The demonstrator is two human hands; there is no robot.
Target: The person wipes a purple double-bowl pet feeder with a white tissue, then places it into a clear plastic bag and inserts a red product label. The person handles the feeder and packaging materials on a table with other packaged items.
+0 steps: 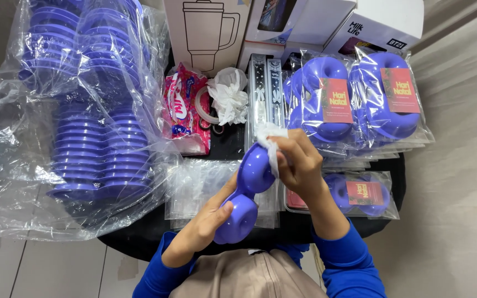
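Observation:
My left hand [205,223] grips the lower lobe of a blue-violet plastic piece shaped like two joined rings [248,193], held above my lap. My right hand [299,163] presses a white tissue [270,144] against the piece's upper lobe. Both sleeves are bright blue. Under my hands lies a pile of flat clear plastic bags [200,185] on the black table [139,234].
Bagged pieces of the same kind with red cards stand at the back right [332,99] and one lies at the right [360,193]. Large clear bags of stacked violet discs [92,149] fill the left. Behind are white boxes [208,30], a pink packet [183,107], a tape roll [205,107] and crumpled tissue [230,96].

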